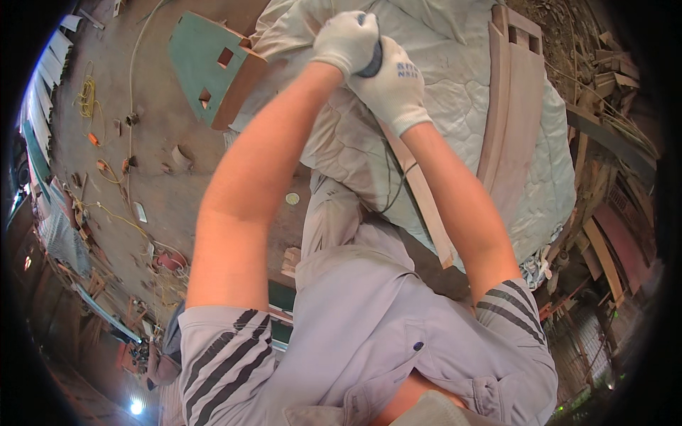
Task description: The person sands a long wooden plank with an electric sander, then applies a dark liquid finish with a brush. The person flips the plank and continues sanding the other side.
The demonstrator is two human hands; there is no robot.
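Both my hands wear white knitted work gloves and meet far ahead, over the padded cloth. My left hand point(348, 42) is closed with its fingers curled over a dark rounded tool point(371, 59). Close against it, my right hand point(391, 84) is wrapped round the same tool. The gloves hide most of the tool, so its kind does not show. A long, narrow wooden strip point(425, 206) runs from under my right hand toward me. Beside the strip hangs a dark cable point(395, 186); I cannot tell whether it joins the tool.
A pale quilted cloth point(455, 128) covers the work surface. On its right lies a long wooden piece point(515, 113) with cut-out slots. At the left stands a green-faced wooden panel point(202, 67) with square holes. Yellow cord point(87, 99) lies on the floor; scrap wood point(611, 248) is piled at right.
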